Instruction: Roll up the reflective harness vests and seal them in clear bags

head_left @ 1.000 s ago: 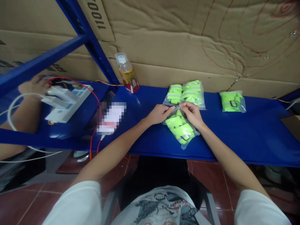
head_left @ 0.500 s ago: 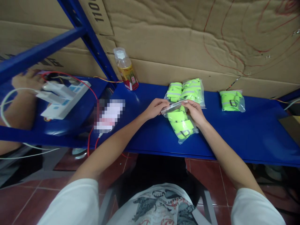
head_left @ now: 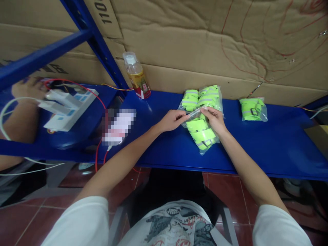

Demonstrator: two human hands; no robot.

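Note:
My left hand [head_left: 174, 120] and my right hand [head_left: 214, 118] both pinch the top edge of a clear plastic bag [head_left: 202, 134]. Inside that bag are folded neon-yellow straps with grey reflective stripes and a dark buckle. Its lower end hangs toward me over the blue shelf. Just behind my hands lie two similar packed bundles, a left one [head_left: 190, 99] and a right one [head_left: 209, 95], partly covered by the bag and my fingers. Another bagged yellow bundle [head_left: 252, 109] rests farther right, its black buckle showing.
The blue shelf [head_left: 256, 147] has cardboard [head_left: 179, 44] behind it. A bottle [head_left: 138, 77] stands at the back left, near a blurred-out phone [head_left: 120, 126] on a cable. Left of the blue upright, a power strip [head_left: 69, 112] lies beside another person's arm [head_left: 23, 116].
My left hand has slid right along the bag's top edge, closer to my right hand. The bag has shifted slightly right and up.

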